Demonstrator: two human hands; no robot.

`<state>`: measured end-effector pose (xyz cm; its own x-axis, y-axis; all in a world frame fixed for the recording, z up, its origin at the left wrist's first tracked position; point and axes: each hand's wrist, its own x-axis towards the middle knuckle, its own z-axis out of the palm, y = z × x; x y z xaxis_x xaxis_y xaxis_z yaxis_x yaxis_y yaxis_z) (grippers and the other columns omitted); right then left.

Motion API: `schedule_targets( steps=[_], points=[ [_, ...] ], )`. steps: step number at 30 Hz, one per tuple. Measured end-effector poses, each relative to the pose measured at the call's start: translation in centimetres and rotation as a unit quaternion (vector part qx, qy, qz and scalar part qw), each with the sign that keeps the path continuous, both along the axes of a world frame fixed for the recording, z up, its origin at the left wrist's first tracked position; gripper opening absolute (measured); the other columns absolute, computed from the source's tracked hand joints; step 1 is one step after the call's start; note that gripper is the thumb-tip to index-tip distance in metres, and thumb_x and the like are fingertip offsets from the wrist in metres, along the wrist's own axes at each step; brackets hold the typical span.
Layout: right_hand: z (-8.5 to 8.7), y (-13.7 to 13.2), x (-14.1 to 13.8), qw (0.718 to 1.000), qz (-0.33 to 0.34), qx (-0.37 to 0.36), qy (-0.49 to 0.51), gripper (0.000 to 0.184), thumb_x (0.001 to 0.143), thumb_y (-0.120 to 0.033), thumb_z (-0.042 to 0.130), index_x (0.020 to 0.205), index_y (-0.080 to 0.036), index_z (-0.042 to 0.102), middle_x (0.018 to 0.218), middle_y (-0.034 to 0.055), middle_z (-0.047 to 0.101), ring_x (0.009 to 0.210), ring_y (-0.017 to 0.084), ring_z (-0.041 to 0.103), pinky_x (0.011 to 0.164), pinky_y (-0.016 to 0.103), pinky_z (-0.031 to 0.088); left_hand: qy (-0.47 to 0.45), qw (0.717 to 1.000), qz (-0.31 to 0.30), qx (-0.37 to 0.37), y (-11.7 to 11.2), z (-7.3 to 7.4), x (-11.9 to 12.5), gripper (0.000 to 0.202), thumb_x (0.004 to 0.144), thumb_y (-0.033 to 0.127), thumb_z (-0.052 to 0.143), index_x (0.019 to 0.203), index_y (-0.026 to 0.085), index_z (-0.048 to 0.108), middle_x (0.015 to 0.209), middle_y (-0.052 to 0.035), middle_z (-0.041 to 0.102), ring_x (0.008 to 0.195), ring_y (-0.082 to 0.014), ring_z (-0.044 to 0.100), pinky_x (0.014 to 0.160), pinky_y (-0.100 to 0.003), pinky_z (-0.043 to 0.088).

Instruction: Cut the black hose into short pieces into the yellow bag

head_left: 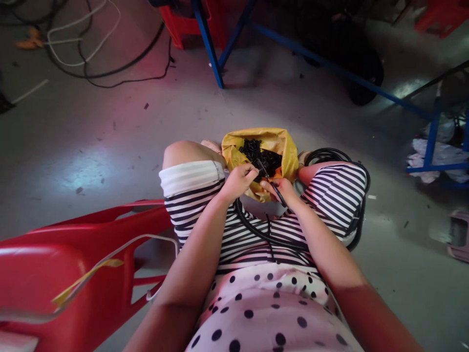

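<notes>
Left hand (240, 181): fingers pinched together on the very tip of the black cable (256, 230), just in front of the bag's mouth; whether a small part sits under the fingertips is too small to tell.
Right hand (285, 189): fingers closed round the cable's thin end a little behind the tip, and almost touching the left hand.
Black cable: it runs from the hands down across the striped shorts (330, 190) and loops round the right thigh.
Yellow bag (284, 146): it stands open on the floor (110, 146) between the knees, with small black parts (262, 156) heaped inside.
Grip, as I judge it: a short hold close to the tip stops the thin end from bending, and the right hand is best used as the steady anchor.
Position: working right over the open bag means a dropped part should fall back in.
Slack: the loop on the lap looks loose enough not to tug at the tip.
</notes>
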<state>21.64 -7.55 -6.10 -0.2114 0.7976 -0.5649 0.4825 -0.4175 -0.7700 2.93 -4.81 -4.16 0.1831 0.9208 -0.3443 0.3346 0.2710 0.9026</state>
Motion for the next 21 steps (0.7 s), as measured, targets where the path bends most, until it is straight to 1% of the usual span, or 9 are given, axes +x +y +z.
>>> schedule_targets(
  steps=[4,6,9,10,12,14,16,21],
  points=[
    [-0.1,0.2,-0.1,0.999,0.0,0.013,-0.031,0.059,0.075,-0.077,0.063,0.062,-0.02,0.051,0.049,-0.0009,0.053,0.049,0.013,0.049,0.05,0.024,0.034,-0.032,0.998,0.033,-0.049,-0.2,0.1,0.2,0.02,0.087,0.031,0.051,0.073,0.018,0.055,0.053,0.0058,0.043,0.047,-0.0086,0.039,0.045,-0.02,0.031],
    [-0.2,0.3,-0.2,0.999,-0.005,0.017,-0.048,0.059,0.074,-0.076,0.064,0.062,-0.02,0.052,0.049,-0.0006,0.053,0.051,0.014,0.05,0.051,0.024,0.034,-0.062,0.994,0.042,-0.08,-0.3,0.2,0.3,0.018,0.089,0.032,0.051,0.077,0.018,0.054,0.055,0.0068,0.042,0.044,-0.0073,0.037,0.042,-0.019,0.031],
    [-0.2,0.4,-0.2,0.997,-0.022,0.022,-0.07,0.059,0.074,-0.077,0.062,0.061,-0.021,0.051,0.05,0.0001,0.054,0.052,0.014,0.051,0.051,0.024,0.034,-0.093,0.986,0.067,-0.119,-0.7,0.3,0.3,0.018,0.092,0.037,0.054,0.093,0.019,0.054,0.062,0.0072,0.045,0.041,-0.0072,0.042,0.039,-0.02,0.036],
    [-0.2,0.5,-0.1,0.996,-0.029,0.023,-0.076,0.06,0.074,-0.077,0.062,0.059,-0.021,0.05,0.05,0.0001,0.054,0.052,0.014,0.051,0.052,0.024,0.034,-0.098,0.985,0.075,-0.125,-0.8,0.4,0.3,0.019,0.093,0.038,0.054,0.095,0.019,0.053,0.064,0.007,0.046,0.04,-0.0073,0.044,0.038,-0.02,0.038],
    [-0.1,0.6,-0.1,0.996,-0.04,0.023,-0.082,0.061,0.074,-0.078,0.061,0.057,-0.021,0.048,0.049,0.0001,0.054,0.052,0.013,0.05,0.052,0.024,0.034,-0.111,0.982,0.079,-0.127,-0.9,0.6,0.3,0.02,0.094,0.039,0.054,0.093,0.02,0.05,0.067,0.0068,0.047,0.039,-0.0065,0.044,0.037,-0.02,0.038],
    [0.0,0.7,0.0,0.995,-0.043,0.025,-0.088,0.062,0.073,-0.079,0.062,0.056,-0.021,0.047,0.049,-0.0002,0.053,0.051,0.013,0.048,0.052,0.024,0.033,-0.129,0.98,0.08,-0.128,-1.0,0.9,0.4,0.021,0.094,0.039,0.054,0.088,0.02,0.047,0.066,0.0076,0.045,0.037,-0.0047,0.04,0.035,-0.019,0.034],
    [-0.1,0.8,0.0,0.994,-0.043,0.031,-0.096,0.063,0.071,-0.08,0.063,0.055,-0.021,0.046,0.048,-0.0005,0.051,0.051,0.013,0.048,0.051,0.025,0.032,-0.136,0.977,0.089,-0.136,-1.0,1.2,0.5,0.02,0.093,0.038,0.055,0.087,0.021,0.045,0.063,0.009,0.042,0.036,-0.0039,0.034,0.033,-0.018,0.029],
    [-0.3,0.5,0.0,0.995,-0.058,0.03,-0.074,0.062,0.073,-0.079,0.063,0.056,-0.021,0.049,0.047,0.0001,0.05,0.052,0.015,0.05,0.052,0.026,0.034,-0.109,0.972,0.124,-0.167,-0.9,1.3,0.8,0.013,0.087,0.031,0.053,0.088,0.023,0.042,0.055,0.011,0.034,0.034,-0.006,0.03,0.033,-0.02,0.023]
  ],
)
